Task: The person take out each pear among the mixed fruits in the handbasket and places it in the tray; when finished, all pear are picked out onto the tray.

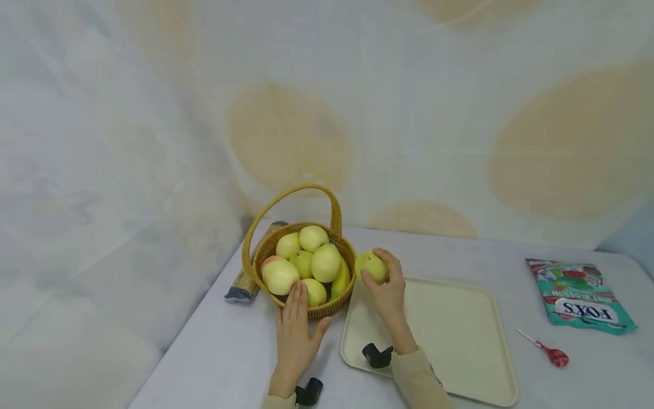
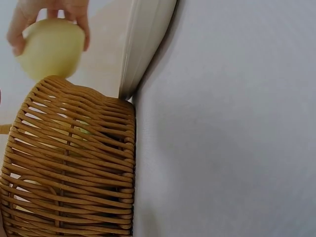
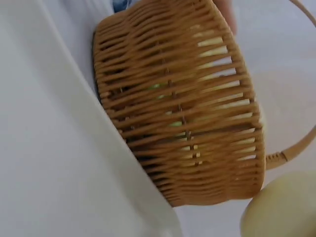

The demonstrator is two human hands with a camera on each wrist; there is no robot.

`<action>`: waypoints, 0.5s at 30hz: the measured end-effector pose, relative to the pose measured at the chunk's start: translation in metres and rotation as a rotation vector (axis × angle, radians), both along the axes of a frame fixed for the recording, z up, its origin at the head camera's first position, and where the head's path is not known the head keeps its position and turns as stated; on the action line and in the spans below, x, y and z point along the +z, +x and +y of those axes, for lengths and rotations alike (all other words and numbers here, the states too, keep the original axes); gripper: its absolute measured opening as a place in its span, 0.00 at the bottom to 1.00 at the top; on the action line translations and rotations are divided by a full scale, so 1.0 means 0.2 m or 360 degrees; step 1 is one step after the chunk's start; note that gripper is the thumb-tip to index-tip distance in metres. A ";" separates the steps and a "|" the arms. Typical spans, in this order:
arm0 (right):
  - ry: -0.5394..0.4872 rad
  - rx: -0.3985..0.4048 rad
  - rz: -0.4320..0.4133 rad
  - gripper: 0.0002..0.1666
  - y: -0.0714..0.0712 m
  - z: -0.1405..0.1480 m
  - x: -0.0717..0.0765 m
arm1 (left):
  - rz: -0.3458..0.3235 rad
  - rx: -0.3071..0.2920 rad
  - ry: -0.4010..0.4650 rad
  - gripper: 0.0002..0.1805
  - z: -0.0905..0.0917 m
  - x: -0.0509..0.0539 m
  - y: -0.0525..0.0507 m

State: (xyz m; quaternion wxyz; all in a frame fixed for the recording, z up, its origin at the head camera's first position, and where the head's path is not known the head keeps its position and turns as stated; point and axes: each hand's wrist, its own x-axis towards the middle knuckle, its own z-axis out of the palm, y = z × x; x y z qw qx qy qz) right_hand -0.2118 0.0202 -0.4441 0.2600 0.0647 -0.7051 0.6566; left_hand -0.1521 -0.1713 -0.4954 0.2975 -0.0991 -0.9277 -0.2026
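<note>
Right hand (image 1: 388, 292): grip pinching a yellow-green apple (image 1: 365, 268) between thumb and fingers, raised just beyond the cream tray's (image 1: 460, 324) far left corner, beside the basket's right rim. Could be a round pear; the skin shows poorly. Left hand (image 1: 296, 341): grip spread, fingers straight, thumb out to the side, fingertips at the near rim of the wicker basket (image 1: 334, 308).

Basket near the tabletop's (image 1: 219, 363) far left corner, handle up, full of pale fruit and a banana (image 1: 341, 279). Long gold packet (image 1: 242, 287) along the left edge, partly behind it. Basket close up to the tray's left rim, little gap there. Wider room between the tray's right rim and the Fox's candy bag (image 1: 579, 295) towards the far right corner; red lollipop (image 1: 554, 355) in that stretch. More bare cloth beyond the tray's far rim, and left of the left hand.

Surface: white cloth. Behind the far and left edges, pale hanging fabric (image 1: 409, 113) with tan rounds.
</note>
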 end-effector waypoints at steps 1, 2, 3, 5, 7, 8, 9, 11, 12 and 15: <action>-0.0019 -0.0014 -0.0023 0.28 -0.02 0.01 -0.03 | -0.0001 0.0000 -0.0001 0.46 0.00 0.00 0.00; -0.0027 -0.0028 -0.0046 0.28 -0.04 0.02 -0.06 | -0.0004 0.0000 -0.0002 0.46 0.00 0.00 0.00; -0.0032 -0.0036 -0.0069 0.29 -0.06 0.03 -0.09 | -0.0004 0.0004 -0.0008 0.46 0.00 -0.01 0.00; -0.0046 -0.0039 -0.0121 0.29 -0.09 0.04 -0.15 | -0.0005 0.0003 -0.0011 0.47 0.00 -0.01 0.00; -0.0060 -0.0024 -0.0173 0.29 -0.10 0.05 -0.18 | -0.0001 0.0001 -0.0009 0.47 0.00 -0.01 0.01; -0.0058 -0.0015 -0.0201 0.29 -0.11 0.05 -0.19 | 0.0002 0.0002 -0.0009 0.46 0.00 -0.01 0.01; -0.0059 -0.0004 -0.0225 0.29 -0.11 0.05 -0.20 | 0.0005 0.0004 -0.0009 0.46 0.00 0.00 0.01; -0.0058 0.0012 -0.0260 0.29 -0.12 0.05 -0.21 | 0.0002 0.0005 -0.0006 0.46 0.00 0.00 0.01; -0.0053 0.0013 -0.0274 0.29 -0.13 0.05 -0.22 | -0.0002 0.0007 -0.0006 0.46 0.00 0.00 0.01; -0.0045 0.0010 -0.0311 0.29 -0.14 0.06 -0.24 | -0.0014 0.0007 -0.0009 0.46 0.00 0.00 0.00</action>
